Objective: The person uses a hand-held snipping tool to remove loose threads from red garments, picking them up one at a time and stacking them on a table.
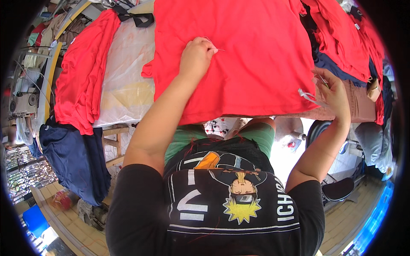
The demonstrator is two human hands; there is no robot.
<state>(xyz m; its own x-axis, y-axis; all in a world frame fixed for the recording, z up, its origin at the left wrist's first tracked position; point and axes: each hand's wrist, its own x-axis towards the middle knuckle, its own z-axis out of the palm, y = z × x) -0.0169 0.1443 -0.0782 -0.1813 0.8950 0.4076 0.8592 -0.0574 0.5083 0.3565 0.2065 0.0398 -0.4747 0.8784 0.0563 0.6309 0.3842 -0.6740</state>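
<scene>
Red shirt (252,81) lies spread on the tabletop (128,72), upper centre of frame; the person's left hand (197,52) is over its upper left part, fingers pinched together on a thin pale thread (221,50). Right hand (335,90) is at the shirt's right edge, right of frame, fingers curled round a small tool (324,82), mostly hidden, with a pale strip (306,95) just beside it. Other red garments (87,70) sit upper left and upper right, navy garment (77,160) hangs lower left.

The person wears a black cartoon-print T-shirt (209,194), green shorts (262,135).
</scene>
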